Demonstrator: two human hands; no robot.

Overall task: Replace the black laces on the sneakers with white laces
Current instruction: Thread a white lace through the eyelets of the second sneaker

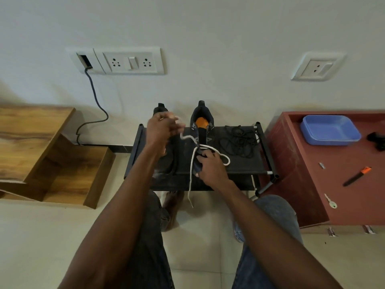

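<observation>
In the middle of the frame a small black rack (245, 165) stands against a pale wall. Its top is dark cloth pulled flat between thin poles. Two dark shoes sit on it with heels to the wall. The right shoe (201, 130) is open at the top and orange inside. The left shoe (166, 155) is mostly hidden by an arm.

The left hand (161, 128) is lifted, upper middle of the frame. Its fingers are curled and pinch one end of the white lace (192, 163), a thick, soft cord. The lace runs down to the right shoe, crosses it, and makes a loop to the right. The other end hangs over the rack's front edge, down to the floor.

The right hand (210, 165) grips the toe of the right shoe, fingers bent around it.

The black laces (238, 140) lie in a loose, thin tangle on the right part of the rack, near the right shoe.

The rack's right edge is near a red table (291, 174) with a blue tray (330, 130). To the left, past some bare floor, is a wooden box (62, 163).
</observation>
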